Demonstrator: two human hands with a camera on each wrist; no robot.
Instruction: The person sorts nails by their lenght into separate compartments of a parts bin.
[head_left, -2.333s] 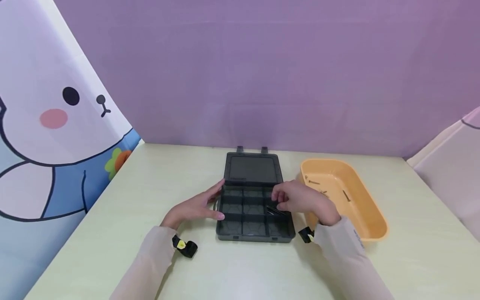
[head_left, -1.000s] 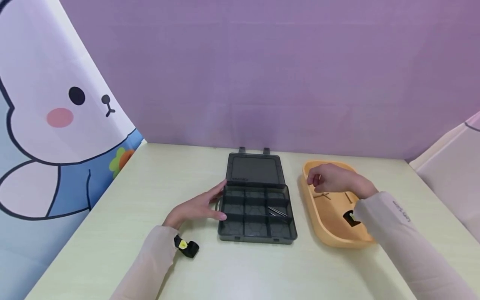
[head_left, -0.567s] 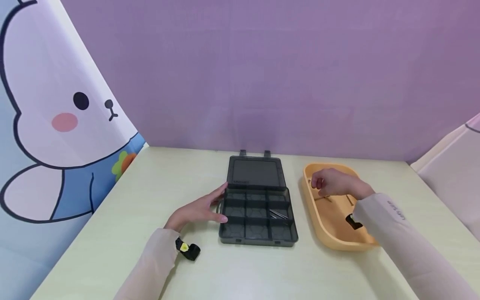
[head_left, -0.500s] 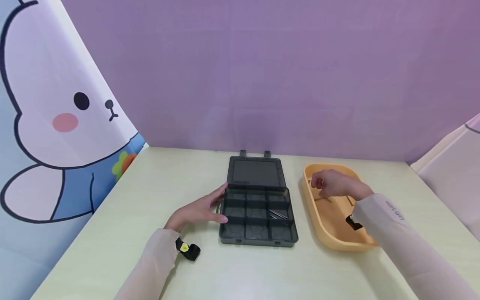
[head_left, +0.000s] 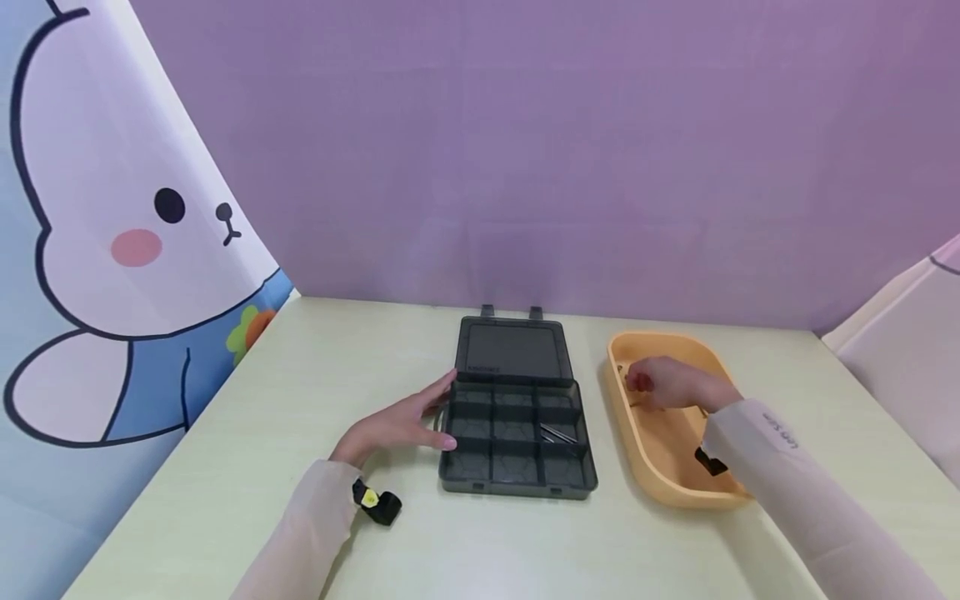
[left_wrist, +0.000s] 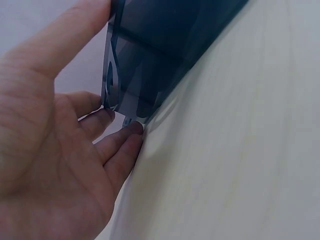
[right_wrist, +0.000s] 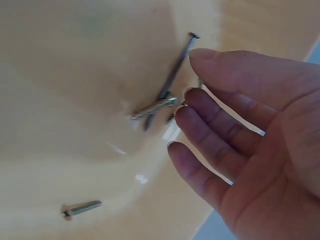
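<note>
A dark translucent divided organizer box (head_left: 517,490) lies with its lid (head_left: 513,350) folded back. My left hand (head_left: 393,427) rests against its left side, thumb near the front and index finger farther back. In the left wrist view the fingertips touch the box's side. Several thin metal nails (head_left: 558,434) lie in the middle row's right compartment. My right hand (head_left: 670,383) is down in the orange tray (head_left: 637,467), fingers loosely bent. Beside its fingertips are a long nail (right_wrist: 175,75) and a brass screw (right_wrist: 154,108), with no clear pinch; smaller screws are partly hidden.
Another screw (right_wrist: 82,208) lies apart in the tray. A pale table (head_left: 480,550) carries box and tray, ending at a purple backdrop (head_left: 570,167). A cartoon-printed cloth (head_left: 150,350) hangs at the left.
My right hand has left the organizer box, moved right to the tray and then lowered into it. The nails now lie released in their compartment. My left hand stays at the box's side.
</note>
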